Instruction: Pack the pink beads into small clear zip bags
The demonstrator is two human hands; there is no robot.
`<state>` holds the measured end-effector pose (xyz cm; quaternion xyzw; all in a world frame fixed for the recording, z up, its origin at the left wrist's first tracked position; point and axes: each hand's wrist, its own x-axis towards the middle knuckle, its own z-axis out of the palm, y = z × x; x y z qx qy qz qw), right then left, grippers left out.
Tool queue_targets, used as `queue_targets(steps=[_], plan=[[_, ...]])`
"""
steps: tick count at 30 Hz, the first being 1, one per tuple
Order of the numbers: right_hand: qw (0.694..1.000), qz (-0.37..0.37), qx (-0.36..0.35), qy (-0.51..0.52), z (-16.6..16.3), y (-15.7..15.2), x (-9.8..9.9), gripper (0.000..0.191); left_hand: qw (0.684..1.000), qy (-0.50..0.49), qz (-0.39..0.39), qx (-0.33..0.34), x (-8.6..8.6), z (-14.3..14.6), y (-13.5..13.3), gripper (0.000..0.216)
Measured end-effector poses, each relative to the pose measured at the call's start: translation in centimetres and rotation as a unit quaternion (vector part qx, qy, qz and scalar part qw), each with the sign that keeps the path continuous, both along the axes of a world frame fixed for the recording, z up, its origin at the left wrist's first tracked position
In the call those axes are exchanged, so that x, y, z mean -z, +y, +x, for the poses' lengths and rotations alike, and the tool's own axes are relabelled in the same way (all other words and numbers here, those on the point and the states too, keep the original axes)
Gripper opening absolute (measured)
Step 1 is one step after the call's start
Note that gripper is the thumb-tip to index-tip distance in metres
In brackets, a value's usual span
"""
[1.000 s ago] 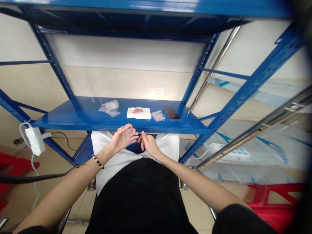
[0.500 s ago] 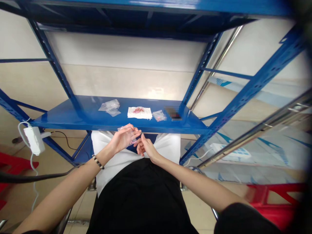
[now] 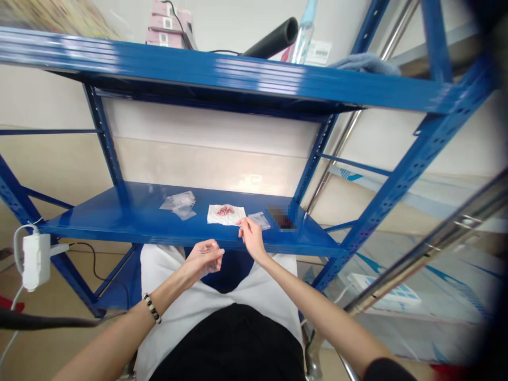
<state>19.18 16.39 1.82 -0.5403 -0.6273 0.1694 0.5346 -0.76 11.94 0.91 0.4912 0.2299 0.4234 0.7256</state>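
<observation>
My left hand (image 3: pixel 205 256) is in front of the shelf edge, above my lap. Its fingers are curled round a small clear plastic bag (image 3: pixel 212 268), mostly hidden by the hand. My right hand (image 3: pixel 251 236) reaches over the shelf at the near right corner of a white tissue (image 3: pixel 214 216). Its fingers are bent together; whether anything small sits between them is hidden. A pile of small pink and red beads (image 3: pixel 225 210) lies on the tissue. Just right of it, another clear bag (image 3: pixel 262 219) lies partly behind my right hand.
Several clear bags (image 3: pixel 180 203) lie to the left on the blue shelf (image 3: pixel 130 214). A blurred-out dark object (image 3: pixel 281 218) is at the right. The upper shelf (image 3: pixel 166 69) carries pink boxes (image 3: pixel 169 24), a black tube (image 3: pixel 273 39) and a bottle (image 3: pixel 304 37).
My right hand has moved from beside the left hand, up onto the shelf by the tissue. My left hand's fingers have curled in. The view has tilted up, showing the upper shelf.
</observation>
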Motion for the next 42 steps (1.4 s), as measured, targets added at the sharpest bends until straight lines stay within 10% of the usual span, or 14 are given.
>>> queue_targets(steps=[6,12,27,36,42], plan=[[0.957,-0.118,0.116,-0.237,0.6,9.2,-2.9,0.02,0.997,0.072,0.008,0.007,0.7,0.5,0.6,0.042],[0.938,-0.166,0.143,-0.267,-0.4,11.8,-3.1,0.013,0.997,0.071,0.002,-0.006,0.6,0.6,0.7,0.042],[0.931,-0.132,0.117,-0.319,-0.5,10.6,-2.9,0.014,0.996,0.084,0.006,-0.015,0.2,0.3,1.1,0.04],[0.972,-0.071,0.125,-0.186,0.5,10.1,-3.4,0.022,0.993,0.106,0.031,-0.032,0.0,-0.1,0.7,0.04],[0.995,0.015,-0.095,0.009,-2.1,2.0,-4.1,0.012,0.977,0.173,0.124,-0.021,0.9,0.4,1.1,0.038]])
